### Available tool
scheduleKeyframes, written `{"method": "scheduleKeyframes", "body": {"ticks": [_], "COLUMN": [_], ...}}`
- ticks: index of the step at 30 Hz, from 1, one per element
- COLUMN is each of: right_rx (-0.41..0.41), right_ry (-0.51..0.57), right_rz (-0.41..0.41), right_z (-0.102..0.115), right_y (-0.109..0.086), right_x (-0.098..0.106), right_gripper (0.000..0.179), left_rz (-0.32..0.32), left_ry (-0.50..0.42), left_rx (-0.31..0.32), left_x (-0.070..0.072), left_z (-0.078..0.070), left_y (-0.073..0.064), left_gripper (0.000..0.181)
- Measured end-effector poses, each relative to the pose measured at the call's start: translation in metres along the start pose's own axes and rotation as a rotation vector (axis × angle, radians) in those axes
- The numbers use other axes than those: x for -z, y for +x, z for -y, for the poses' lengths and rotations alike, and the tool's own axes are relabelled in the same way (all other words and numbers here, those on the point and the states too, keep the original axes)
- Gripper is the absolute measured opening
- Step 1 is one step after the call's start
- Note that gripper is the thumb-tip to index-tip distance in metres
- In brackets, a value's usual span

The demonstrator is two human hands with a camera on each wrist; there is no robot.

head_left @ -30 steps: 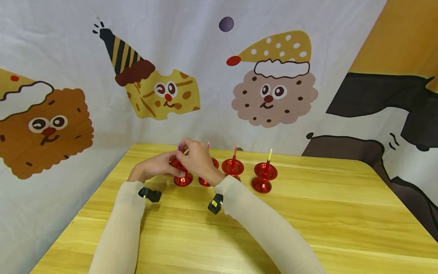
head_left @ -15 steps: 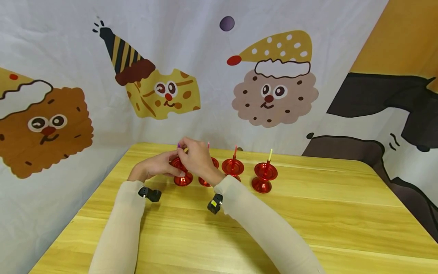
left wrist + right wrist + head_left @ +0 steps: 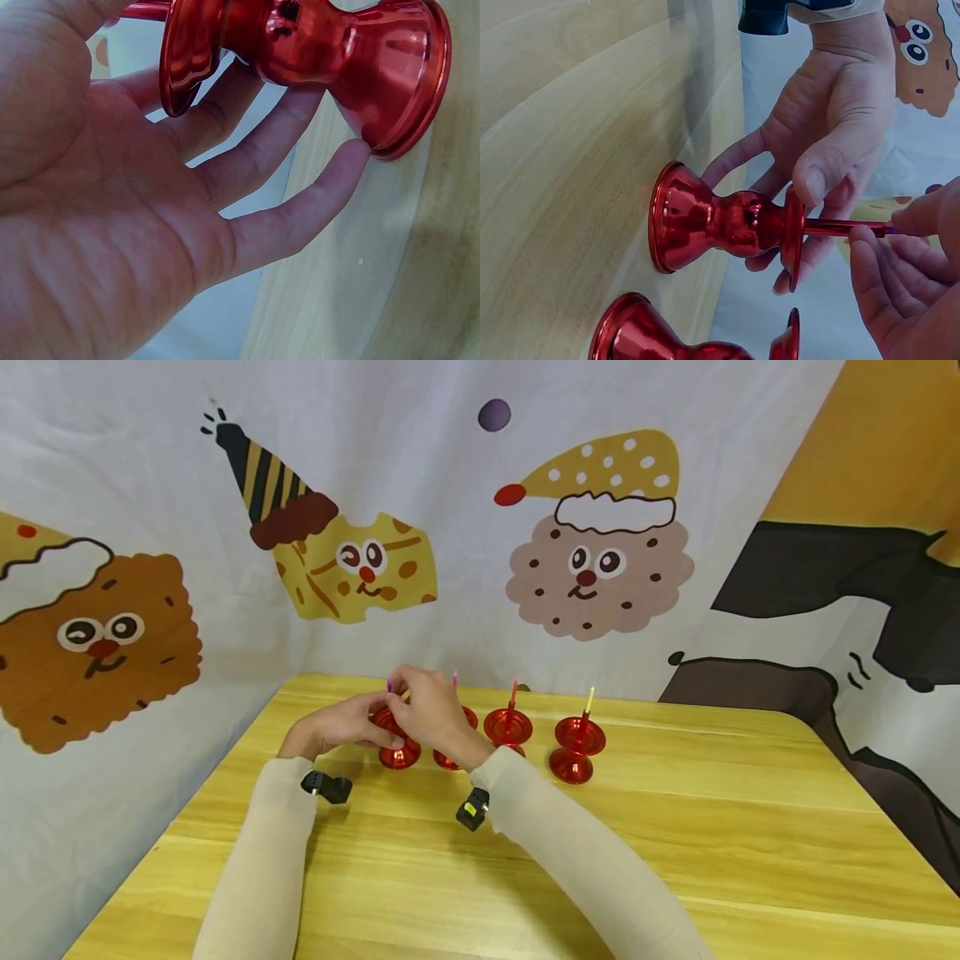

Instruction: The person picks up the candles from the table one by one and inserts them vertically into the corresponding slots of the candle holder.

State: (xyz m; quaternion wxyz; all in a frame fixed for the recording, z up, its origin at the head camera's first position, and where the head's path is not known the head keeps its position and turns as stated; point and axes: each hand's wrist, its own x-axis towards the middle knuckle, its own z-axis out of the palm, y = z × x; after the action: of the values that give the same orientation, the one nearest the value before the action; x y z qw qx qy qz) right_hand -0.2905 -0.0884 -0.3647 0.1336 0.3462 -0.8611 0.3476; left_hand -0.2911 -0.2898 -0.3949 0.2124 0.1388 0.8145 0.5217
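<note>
A shiny red metal candle holder stands leftmost of a row on the table. My left hand holds it from the left, thumb at the dish rim and fingers around the far side, as the right wrist view shows. A narrow red tube rises from its dish. Out of the tube's top comes a thin purple candle, pinched by the thumb and fingers of my right hand. In the left wrist view the little finger reaches the holder's base.
Three more red candle holders stand to the right, one behind my right wrist. They bear a pink candle, a red candle and a yellow candle. A cartoon-printed cloth hangs behind the wooden table.
Compared with half a second ago, my right hand and the purple candle's tip sit slightly lower. The left hand keeps its hold, and the candle holders stand as before.
</note>
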Motion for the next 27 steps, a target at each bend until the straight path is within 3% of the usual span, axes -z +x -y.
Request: {"method": "scheduleKeyframes", "body": {"ticks": [6,14,20,27], "right_rx": [-0.002,0.077,0.120,0.097], "right_ry": [0.015,-0.011,-0.012,-0.026], "right_rz": [0.004,0.023,-0.050,-0.114], "right_z": [0.005,0.004,-0.017,-0.055], "right_y": [-0.012,-0.048,-0.082,-0.120], "right_x": [0.013,0.050,0.090,0.137], "right_gripper": [0.023,0.016,0.004,0.005], "left_rz": [0.003,-0.019,-0.016,-0.035], "left_ry": [-0.008,-0.008,0.004,0.161], "left_rx": [0.000,-0.006,0.005,-0.020], "left_x": [0.001,-0.002,-0.002,0.007], "left_z": [0.002,0.001,-0.002,-0.006], "left_y": [0.002,0.007,0.010,-0.011], "left_gripper": [0.083,0.070,0.074,0.083]}}
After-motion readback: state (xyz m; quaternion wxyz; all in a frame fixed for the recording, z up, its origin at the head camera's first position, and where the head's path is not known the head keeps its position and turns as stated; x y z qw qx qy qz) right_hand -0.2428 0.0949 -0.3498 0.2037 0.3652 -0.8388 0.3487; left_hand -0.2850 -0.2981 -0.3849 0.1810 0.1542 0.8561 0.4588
